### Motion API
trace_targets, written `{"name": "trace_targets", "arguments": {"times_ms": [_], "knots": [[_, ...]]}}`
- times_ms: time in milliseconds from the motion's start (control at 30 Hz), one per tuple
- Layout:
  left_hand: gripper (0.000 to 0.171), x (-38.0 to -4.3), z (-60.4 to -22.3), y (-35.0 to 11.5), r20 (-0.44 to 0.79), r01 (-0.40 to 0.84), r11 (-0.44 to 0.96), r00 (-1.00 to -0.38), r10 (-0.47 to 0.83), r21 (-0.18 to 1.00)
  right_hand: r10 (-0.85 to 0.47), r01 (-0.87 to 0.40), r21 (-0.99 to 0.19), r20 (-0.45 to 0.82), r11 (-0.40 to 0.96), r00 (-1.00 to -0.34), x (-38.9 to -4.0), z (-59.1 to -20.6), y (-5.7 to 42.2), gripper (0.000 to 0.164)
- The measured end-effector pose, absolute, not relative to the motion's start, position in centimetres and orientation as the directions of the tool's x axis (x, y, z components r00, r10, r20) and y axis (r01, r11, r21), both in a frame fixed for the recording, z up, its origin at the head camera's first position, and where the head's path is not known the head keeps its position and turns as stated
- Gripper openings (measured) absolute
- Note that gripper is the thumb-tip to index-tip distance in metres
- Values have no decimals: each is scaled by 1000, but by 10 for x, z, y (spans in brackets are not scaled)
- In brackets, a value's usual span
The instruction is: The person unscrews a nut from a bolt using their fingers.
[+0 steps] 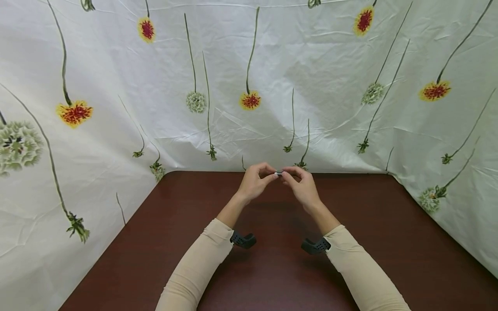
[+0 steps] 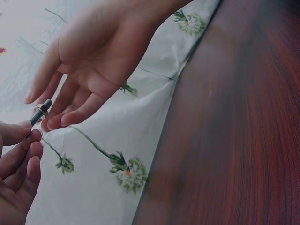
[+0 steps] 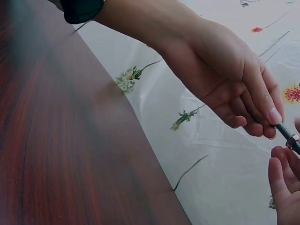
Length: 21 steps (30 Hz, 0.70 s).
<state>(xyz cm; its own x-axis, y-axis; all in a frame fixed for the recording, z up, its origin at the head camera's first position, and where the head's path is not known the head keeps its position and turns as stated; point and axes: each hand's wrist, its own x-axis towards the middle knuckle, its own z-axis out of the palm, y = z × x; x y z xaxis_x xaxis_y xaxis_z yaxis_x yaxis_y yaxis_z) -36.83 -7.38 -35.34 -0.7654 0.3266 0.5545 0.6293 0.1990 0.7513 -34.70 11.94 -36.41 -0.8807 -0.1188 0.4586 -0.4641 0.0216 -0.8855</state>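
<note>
Both hands meet around a small dark threaded bolt [image 1: 278, 173] held up at the far side of the table. My left hand [image 1: 253, 183] pinches one end of it between thumb and fingertips, hiding that end. A silvery nut [image 2: 41, 111] sits partway along the thread, and the bolt's free end pokes out beyond it. The fingertips of my right hand [image 1: 301, 185] are at the nut, on either side of it, with the other fingers curled loosely. In the right wrist view, the nut [image 3: 293, 141] shows close above my right fingertips.
The dark reddish-brown table [image 1: 272, 276] spreads beneath both forearms. A white sheet printed with flowers [image 1: 225, 52] hangs along its back and sides. Each wrist wears a dark band, the left band [image 1: 243, 239] and the right band [image 1: 316, 246].
</note>
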Motion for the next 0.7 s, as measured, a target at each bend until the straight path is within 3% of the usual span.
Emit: {"name": "trace_targets", "arguments": {"times_ms": [167, 367, 600, 700], "knots": [[9, -370, -355, -74, 556, 632, 210, -764, 328, 746, -98, -478, -878, 474, 23, -875, -347, -364, 119, 22], [8, -370, -355, -73, 548, 624, 216, -771, 325, 751, -109, -463, -886, 457, 30, -883, -345, -363, 120, 34], [9, -369, -356, -73, 541, 615, 207, -778, 320, 761, -111, -456, -890, 452, 22, -885, -344, -363, 119, 23], [8, -371, -357, -73, 542, 614, 198, -778, 319, 764, -130, -453, -891, 450, -4, -884, -344, -362, 120, 28]]}}
